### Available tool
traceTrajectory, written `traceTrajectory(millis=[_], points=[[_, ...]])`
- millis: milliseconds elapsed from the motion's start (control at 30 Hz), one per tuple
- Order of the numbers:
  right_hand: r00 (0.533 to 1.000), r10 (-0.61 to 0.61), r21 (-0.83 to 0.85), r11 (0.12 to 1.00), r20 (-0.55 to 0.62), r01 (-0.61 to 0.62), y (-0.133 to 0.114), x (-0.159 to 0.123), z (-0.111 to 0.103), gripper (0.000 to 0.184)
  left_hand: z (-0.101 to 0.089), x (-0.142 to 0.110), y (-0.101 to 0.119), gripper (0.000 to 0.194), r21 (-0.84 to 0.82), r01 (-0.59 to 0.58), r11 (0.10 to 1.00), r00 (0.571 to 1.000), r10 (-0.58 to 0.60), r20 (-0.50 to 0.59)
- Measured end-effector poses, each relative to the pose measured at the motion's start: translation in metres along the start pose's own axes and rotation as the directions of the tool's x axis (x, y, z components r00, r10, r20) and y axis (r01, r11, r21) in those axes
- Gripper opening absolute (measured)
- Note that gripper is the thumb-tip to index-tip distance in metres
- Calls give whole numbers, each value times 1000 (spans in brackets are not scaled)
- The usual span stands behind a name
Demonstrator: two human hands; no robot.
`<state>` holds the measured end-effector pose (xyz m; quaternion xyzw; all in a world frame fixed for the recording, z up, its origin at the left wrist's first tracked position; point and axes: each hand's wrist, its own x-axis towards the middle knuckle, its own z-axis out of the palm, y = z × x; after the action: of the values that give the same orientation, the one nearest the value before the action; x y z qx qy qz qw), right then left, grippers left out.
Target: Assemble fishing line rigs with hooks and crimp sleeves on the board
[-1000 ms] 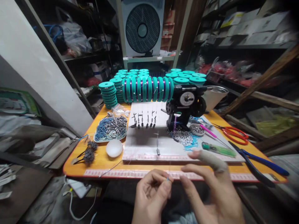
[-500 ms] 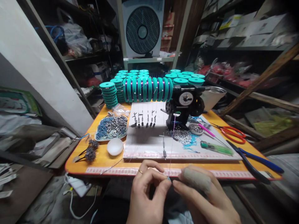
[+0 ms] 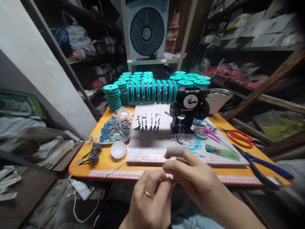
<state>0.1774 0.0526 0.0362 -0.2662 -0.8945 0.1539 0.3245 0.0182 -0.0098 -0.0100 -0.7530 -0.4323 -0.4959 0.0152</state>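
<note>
My left hand (image 3: 150, 198), with a ring on one finger, is closed low in front of the table edge, its thumb and fingertips pinched together on fine fishing line. My right hand (image 3: 197, 173) comes in from the right and meets the left fingertips. Its fingers are bent, thumb and fingers drawn together, and a wrapped finger (image 3: 176, 152) stretches over the board. What lies between its fingertips is hidden. A thin purple line (image 3: 180, 125) hangs from a black winding machine (image 3: 188, 103), which carries a row of teal spools (image 3: 152, 92) on its shaft.
On the white board (image 3: 143, 146) stand small dark rigging pieces (image 3: 146, 123). A tray of weights and tubes (image 3: 114, 131) and a white bowl (image 3: 118, 150) lie left. At right are red-handled scissors (image 3: 240, 138), a green cutter (image 3: 222, 152) and blue-handled pliers (image 3: 262, 165).
My right hand has moved left and up against the left fingertips, its wrapped finger now over the board. My left hand has turned and closed further. The dark piece hanging above the hands is no longer visible.
</note>
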Motion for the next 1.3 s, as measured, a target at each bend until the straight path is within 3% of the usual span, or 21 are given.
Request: traceTrajectory(millis=[67,133,167,233,267,300,367,433,500,600,667,767,867,933,967,1000,1033,1100,1167,1233,1300], points=[[999,43,5,999,-4,-43,1,1,1,25,-2,3,-2,48,-1,-128,992,990,128,66],[997,21,-8,1000,-69,-21,1,-2,3,23,0,3,0,47,-67,-168,984,982,173,79],[991,-1,-29,1000,-136,-3,0,-5,3,22,2,3,2,42,-117,-106,987,993,111,42],[947,-46,-118,993,-318,8,-2,-15,4,26,10,0,9,26,-273,162,948,981,-185,-59],[916,-54,-163,986,-397,-13,-4,-21,4,29,14,-1,12,19,-390,320,864,921,-380,-87],[893,-39,-183,982,-448,-49,-5,-27,5,28,18,-3,16,15,-522,447,726,824,-562,-76],[899,72,-106,986,-431,-129,-7,-37,9,16,25,-5,22,20,-751,552,363,610,-789,67],[927,223,51,975,-300,-218,-8,-45,16,7,31,-6,26,30,-856,516,36,471,-846,249],[924,318,156,945,-214,-289,-8,-49,24,6,35,-6,30,33,-877,460,-138,415,-840,350],[904,362,237,921,-227,-309,-7,-56,33,6,38,-8,31,28,-874,408,-262,409,-804,432],[923,281,209,951,-264,-229,-3,-65,32,12,39,-9,28,24,-841,402,-361,430,-736,522],[954,27,-113,992,-299,-63,5,-84,24,32,39,-10,22,19,-735,428,-526,485,-552,678],[960,-137,-453,891,-243,12,10,-95,12,38,37,-7,16,21,-615,466,-636,516,-370,773],[963,-199,-533,843,-183,73,8,-92,4,35,33,-2,14,23,-610,523,-595,501,-364,785],[954,-237,-546,832,-184,101,6,-88,0,33,30,0,15,26,-636,575,-514,493,-403,771],[943,-268,-548,827,-196,121,3,-82,-4,30,26,2,16,28,-673,635,-378,497,-467,731],[934,-292,-542,828,-204,141,0,-76,-8,27,22,4,17,29,-706,686,-175,531,-542,651],[931,-305,-510,844,-200,168,-6,-63,-17,25,12,7,20,23,-651,674,349,692,-607,391],[941,-309,-439,870,-134,223,-9,-50,-25,27,5,8,23,15,-436,496,751,863,-480,156],[944,-297,-336,912,-145,236,-10,-37,-28,26,-1,9,23,17,-258,308,916,951,-300,71],[950,-262,-218,950,-169,224,-8,-26,-27,21,-5,10,21,20,-192,176,966,984,-166,67]])
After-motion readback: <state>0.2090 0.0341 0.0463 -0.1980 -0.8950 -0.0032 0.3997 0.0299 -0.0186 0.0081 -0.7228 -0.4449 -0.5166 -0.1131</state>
